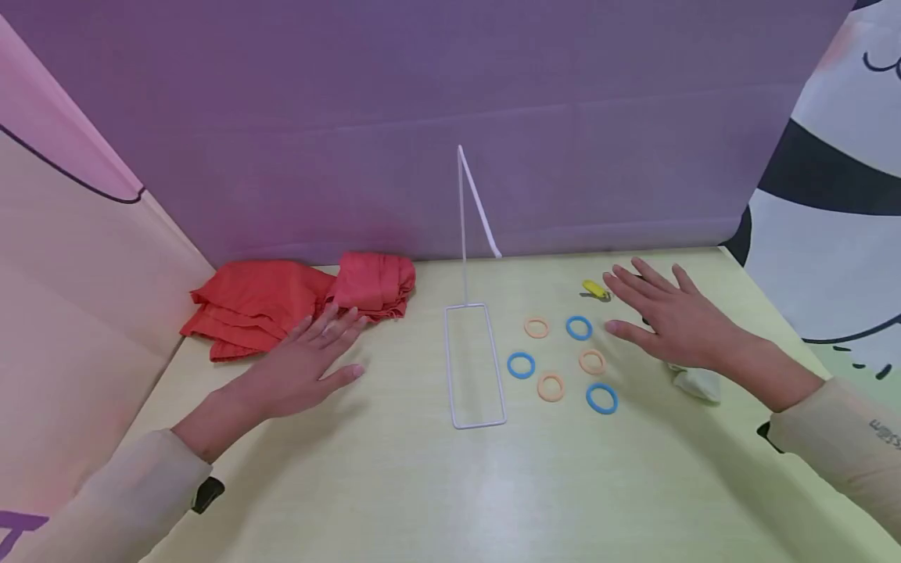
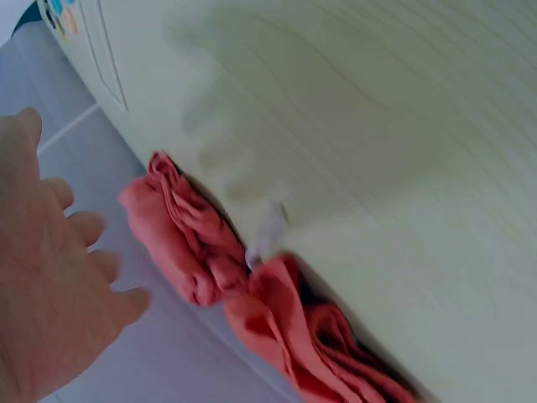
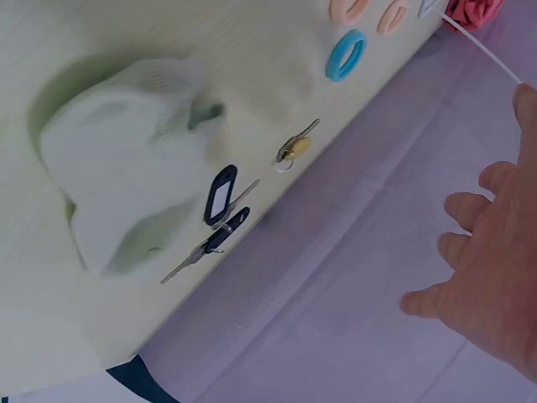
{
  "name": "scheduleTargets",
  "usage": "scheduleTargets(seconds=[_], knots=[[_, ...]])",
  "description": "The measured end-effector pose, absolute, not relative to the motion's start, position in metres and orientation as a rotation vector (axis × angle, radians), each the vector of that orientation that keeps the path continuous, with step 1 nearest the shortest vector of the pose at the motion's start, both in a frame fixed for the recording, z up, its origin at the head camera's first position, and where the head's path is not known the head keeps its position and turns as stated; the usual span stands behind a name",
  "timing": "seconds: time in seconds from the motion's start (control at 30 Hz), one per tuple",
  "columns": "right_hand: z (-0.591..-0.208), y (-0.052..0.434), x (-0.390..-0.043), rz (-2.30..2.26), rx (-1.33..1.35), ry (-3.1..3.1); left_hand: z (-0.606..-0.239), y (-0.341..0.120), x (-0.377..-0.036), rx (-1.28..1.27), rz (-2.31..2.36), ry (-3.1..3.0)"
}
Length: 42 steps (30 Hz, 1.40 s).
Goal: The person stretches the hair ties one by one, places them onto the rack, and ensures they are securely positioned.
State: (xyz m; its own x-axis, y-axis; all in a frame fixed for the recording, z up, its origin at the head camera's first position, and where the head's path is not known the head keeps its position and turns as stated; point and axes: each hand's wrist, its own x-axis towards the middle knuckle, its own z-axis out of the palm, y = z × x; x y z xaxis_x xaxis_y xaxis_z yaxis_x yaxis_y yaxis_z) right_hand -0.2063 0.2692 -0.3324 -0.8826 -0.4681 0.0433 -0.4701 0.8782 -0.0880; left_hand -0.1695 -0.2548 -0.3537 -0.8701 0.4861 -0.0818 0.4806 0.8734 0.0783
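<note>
Purple cloth (image 1: 422, 94) backed the table (image 1: 394, 485). Right-sleeve lettering (image 1: 885, 434) was too blurred to read. Three blue rings (image 1: 522, 377) and three orange rings (image 1: 551, 400) lay beside one white stand (image 1: 481, 206); left hand (image 1: 303, 373) and right hand (image 1: 676, 317), fingers spread, held nothing.

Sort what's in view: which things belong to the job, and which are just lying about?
Perhaps the job's, judging by closeness alone:
red cloths, by the left hand
white bundle and keys, by the right hand

Perhaps just lying about, between the hands:
wire stand
three blue rings
three orange rings
</note>
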Motion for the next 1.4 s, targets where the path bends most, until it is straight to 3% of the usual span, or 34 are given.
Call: scheduleTargets(seconds=[0.67,1.4], knots=[[-0.346,0.218,-0.226,0.403,0.789,-3.111,-0.397,-0.156,-0.183,0.751,0.309,2.727],[-0.369,0.194,-0.245,0.358,0.688,-3.217,-0.409,-0.145,-0.179,0.697,0.25,2.762]])
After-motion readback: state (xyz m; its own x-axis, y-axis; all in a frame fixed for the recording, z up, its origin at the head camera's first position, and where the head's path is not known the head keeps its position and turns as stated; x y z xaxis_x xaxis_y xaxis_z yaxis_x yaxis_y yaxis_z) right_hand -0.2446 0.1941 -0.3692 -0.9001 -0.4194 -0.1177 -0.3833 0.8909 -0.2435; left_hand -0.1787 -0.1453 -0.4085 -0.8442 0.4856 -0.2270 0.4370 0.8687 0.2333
